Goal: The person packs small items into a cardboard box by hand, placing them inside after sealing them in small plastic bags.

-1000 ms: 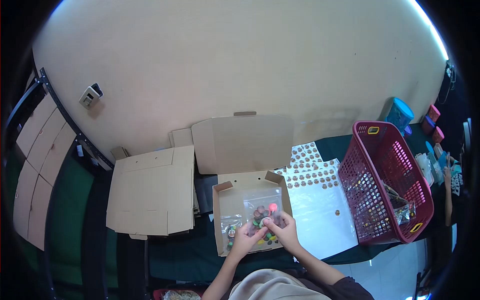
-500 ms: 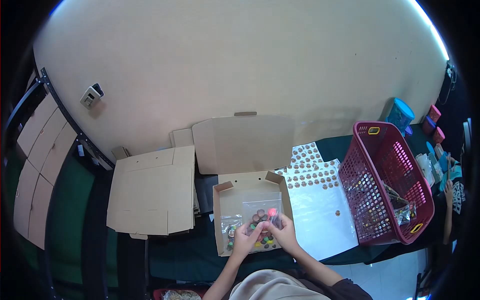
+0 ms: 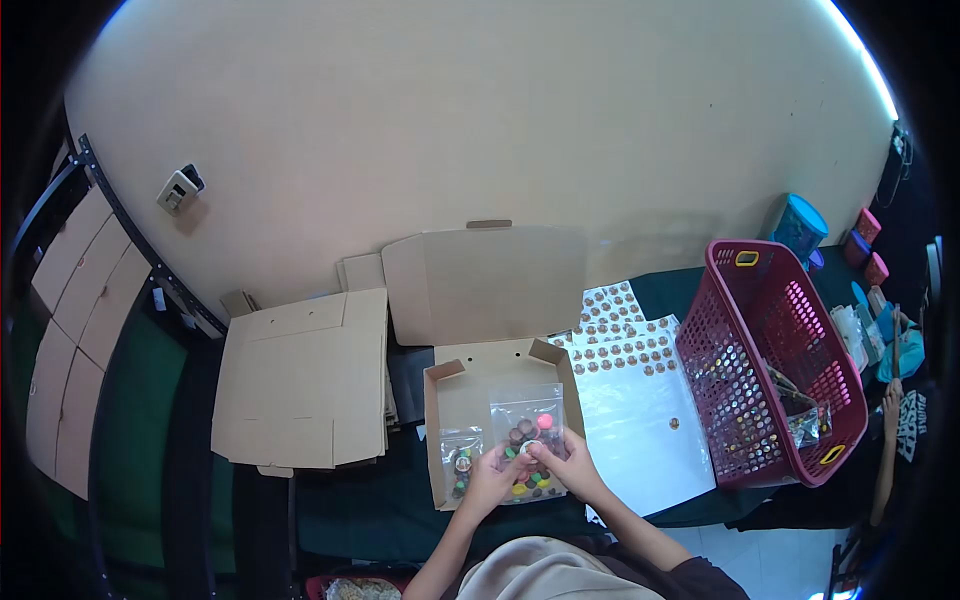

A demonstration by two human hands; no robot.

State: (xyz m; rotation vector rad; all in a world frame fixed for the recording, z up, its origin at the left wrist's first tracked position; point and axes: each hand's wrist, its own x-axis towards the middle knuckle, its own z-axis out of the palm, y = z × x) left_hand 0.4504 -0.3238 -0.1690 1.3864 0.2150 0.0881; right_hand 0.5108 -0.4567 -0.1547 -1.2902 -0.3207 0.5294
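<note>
Clear plastic bag (image 3: 527, 418) filled with small round pieces in brown, pink, green and yellow is held upright over the open cardboard box (image 3: 466, 398), and both hands grip its lower part: the left hand (image 3: 489, 479) pinches it from one side and the right hand (image 3: 571, 466) from the other, fingertips closed on the plastic and nearly meeting in the middle. Behind everything stands a pale wall (image 3: 480, 120) with a small socket (image 3: 180, 190) on it, and below that a dark green table (image 3: 350, 512) carries the rest. A stack of flat, unfolded cardboard (image 3: 300, 375) lies to the left of the box, close beside it. On the far right sits a red mesh basket (image 3: 712, 300), deep and tilted, with a few clear packets (image 3: 806, 426) of small things at its bottom. The box has its lid (image 3: 490, 285) thrown back against the wall and its side flaps up. Between the box and the basket lie sheets of round brown stickers (image 3: 618, 338), and in front of them a mostly bare white backing sheet (image 3: 640, 430). A teal container (image 3: 800, 228) stands behind the basket. Inside the box, just left of the held bag, a second, smaller bag (image 3: 461, 458) of coloured pieces lies on the box floor. Another person's arm (image 3: 888, 425) shows at the right edge, well apart from the hands
</note>
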